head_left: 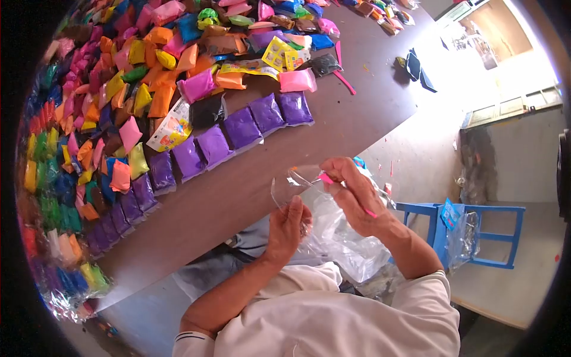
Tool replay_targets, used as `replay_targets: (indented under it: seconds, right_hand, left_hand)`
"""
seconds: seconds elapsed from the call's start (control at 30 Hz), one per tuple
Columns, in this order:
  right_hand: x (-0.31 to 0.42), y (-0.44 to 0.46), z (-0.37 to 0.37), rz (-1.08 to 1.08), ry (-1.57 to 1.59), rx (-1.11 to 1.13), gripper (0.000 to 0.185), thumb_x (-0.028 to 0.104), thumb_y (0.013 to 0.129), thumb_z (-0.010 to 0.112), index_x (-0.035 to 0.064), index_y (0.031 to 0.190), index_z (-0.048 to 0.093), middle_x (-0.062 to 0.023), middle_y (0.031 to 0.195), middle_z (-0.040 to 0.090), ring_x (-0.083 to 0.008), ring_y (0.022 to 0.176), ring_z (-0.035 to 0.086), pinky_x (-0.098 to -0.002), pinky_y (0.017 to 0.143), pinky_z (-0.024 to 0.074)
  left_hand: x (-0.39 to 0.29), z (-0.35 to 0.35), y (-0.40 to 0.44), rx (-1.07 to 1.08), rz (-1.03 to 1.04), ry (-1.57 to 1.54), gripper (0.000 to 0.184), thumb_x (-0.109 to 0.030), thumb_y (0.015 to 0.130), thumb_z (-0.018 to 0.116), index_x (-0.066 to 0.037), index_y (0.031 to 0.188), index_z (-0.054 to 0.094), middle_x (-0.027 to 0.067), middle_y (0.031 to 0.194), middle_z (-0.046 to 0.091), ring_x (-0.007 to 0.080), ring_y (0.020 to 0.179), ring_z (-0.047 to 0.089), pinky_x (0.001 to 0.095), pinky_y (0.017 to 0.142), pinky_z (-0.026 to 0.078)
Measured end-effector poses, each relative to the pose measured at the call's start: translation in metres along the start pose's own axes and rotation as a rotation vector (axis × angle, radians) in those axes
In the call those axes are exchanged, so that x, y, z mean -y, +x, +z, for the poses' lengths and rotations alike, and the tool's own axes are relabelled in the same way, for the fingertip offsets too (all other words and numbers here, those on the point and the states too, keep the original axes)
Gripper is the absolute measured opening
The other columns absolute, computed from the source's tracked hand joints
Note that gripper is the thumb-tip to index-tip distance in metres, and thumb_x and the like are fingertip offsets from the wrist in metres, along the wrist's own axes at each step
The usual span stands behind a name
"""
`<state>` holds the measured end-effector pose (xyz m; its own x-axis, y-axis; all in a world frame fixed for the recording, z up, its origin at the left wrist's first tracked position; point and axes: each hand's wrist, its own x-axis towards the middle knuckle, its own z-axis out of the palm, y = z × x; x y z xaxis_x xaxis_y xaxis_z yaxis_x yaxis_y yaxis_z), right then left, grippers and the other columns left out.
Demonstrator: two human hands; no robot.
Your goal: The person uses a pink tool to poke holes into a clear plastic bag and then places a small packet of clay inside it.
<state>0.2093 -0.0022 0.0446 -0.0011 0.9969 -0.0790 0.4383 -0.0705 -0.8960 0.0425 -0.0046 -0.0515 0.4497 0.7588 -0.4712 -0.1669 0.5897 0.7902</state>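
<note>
My left hand [287, 229] is closed on the lower left side of a clear plastic bag [287, 189], near the table's front edge. At the bag's right side is my right hand [355, 199], its fingers closed round a thin pink plastic tool [325, 178] whose other end shows below the palm. The bag looks clear, with a small orange mark near its top. Beyond my hands, a row of purple packets [242, 128] lies on the brown table [333, 125]. More clear plastic [342, 238] rests in my lap.
Many coloured packets [160, 95] are heaped at the left and far side of the table. A pink strip [345, 83] and a dark item [412, 65] lie farther right. A blue stool [437, 229] with plastic bags stands at the right.
</note>
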Motion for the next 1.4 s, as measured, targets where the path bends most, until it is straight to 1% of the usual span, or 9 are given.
replay_targets:
  seconds: [0.17,0.27,0.47,0.57,0.77,0.87,1.07,1.27,1.4]
  right_hand:
    - [-0.011,0.011,0.015,-0.119,-0.080,-0.087,0.018,0.006,0.087,0.055,-0.0006,0.103,0.049,-0.0209,0.096,0.062,-0.0361,0.087,0.065,-0.0401,0.071,0.0495]
    - [-0.018,0.019,0.011,0.050,-0.129,0.027,0.014,0.009,0.087,0.058,-0.0005,0.096,0.053,-0.0186,0.085,0.064,-0.0318,0.077,0.066,-0.0372,0.064,0.0504]
    - [-0.028,0.031,0.007,-0.211,-0.291,-0.111,0.008,0.007,0.086,0.059,0.0003,0.089,0.063,-0.0138,0.078,0.065,-0.0226,0.067,0.064,-0.0300,0.060,0.0493]
    - [-0.025,0.029,0.005,0.013,-0.122,-0.136,0.011,0.005,0.086,0.062,-0.0013,0.095,0.061,-0.0066,0.080,0.066,-0.0100,0.066,0.061,-0.0250,0.061,0.0493]
    - [-0.017,0.020,0.014,0.126,0.060,0.027,0.015,0.009,0.089,0.060,-0.0044,0.095,0.060,-0.0061,0.079,0.066,-0.0095,0.066,0.062,-0.0254,0.060,0.0498]
    - [-0.015,0.029,0.012,0.179,-0.098,0.116,0.017,0.016,0.089,0.059,-0.0002,0.085,0.062,-0.0106,0.074,0.063,-0.0190,0.064,0.061,-0.0313,0.058,0.0481]
    - [-0.022,0.030,0.014,-0.081,-0.393,-0.025,0.016,0.016,0.086,0.062,0.0000,0.086,0.063,-0.0135,0.075,0.062,-0.0295,0.068,0.061,-0.0358,0.060,0.0474]
    - [0.000,0.024,0.009,0.082,-0.300,-0.047,0.013,0.012,0.083,0.065,0.0010,0.090,0.065,-0.0140,0.077,0.063,-0.0281,0.069,0.063,-0.0350,0.060,0.0482]
    - [-0.003,0.017,0.026,-0.044,-0.263,-0.091,0.012,0.006,0.080,0.067,0.0001,0.090,0.064,-0.0110,0.077,0.066,-0.0219,0.065,0.063,-0.0303,0.059,0.0491]
  left_hand:
    - [0.003,0.002,0.001,-0.057,-0.041,0.007,0.054,-0.051,0.096,0.043,-0.006,0.069,0.055,0.0004,0.057,0.051,0.0066,0.044,0.043,0.0234,0.038,0.031]
    - [0.000,0.002,0.001,-0.035,-0.062,0.043,0.055,-0.052,0.096,0.043,-0.006,0.068,0.056,-0.0001,0.055,0.050,0.0065,0.042,0.042,0.0237,0.037,0.030]
    - [0.002,-0.003,0.003,0.006,-0.149,0.062,0.056,-0.054,0.095,0.042,-0.008,0.066,0.056,-0.0011,0.053,0.049,0.0070,0.041,0.041,0.0240,0.037,0.029]
    - [0.006,-0.007,0.004,0.029,-0.165,0.075,0.056,-0.057,0.093,0.042,-0.010,0.067,0.055,-0.0003,0.056,0.051,0.0079,0.044,0.043,0.0241,0.039,0.031]
    - [0.006,0.003,0.006,-0.025,-0.077,-0.094,0.053,-0.048,0.096,0.046,-0.008,0.062,0.052,-0.0038,0.052,0.044,0.0054,0.045,0.037,0.0242,0.041,0.026]
    - [0.005,0.002,0.005,-0.011,-0.087,-0.063,0.053,-0.046,0.096,0.047,-0.008,0.060,0.052,-0.0035,0.052,0.044,0.0058,0.045,0.037,0.0240,0.041,0.026]
    - [0.001,0.002,0.003,-0.029,-0.109,-0.009,0.053,-0.046,0.096,0.047,-0.008,0.059,0.052,-0.0035,0.052,0.044,0.0061,0.045,0.037,0.0245,0.041,0.025]
    - [0.007,-0.003,0.005,-0.007,-0.041,0.028,0.055,-0.045,0.098,0.044,-0.007,0.059,0.052,-0.0034,0.052,0.044,0.0065,0.045,0.037,0.0250,0.042,0.026]
    - [0.008,-0.003,0.004,0.003,-0.009,0.041,0.056,-0.045,0.099,0.042,-0.007,0.058,0.051,-0.0031,0.051,0.044,0.0068,0.045,0.038,0.0252,0.042,0.026]
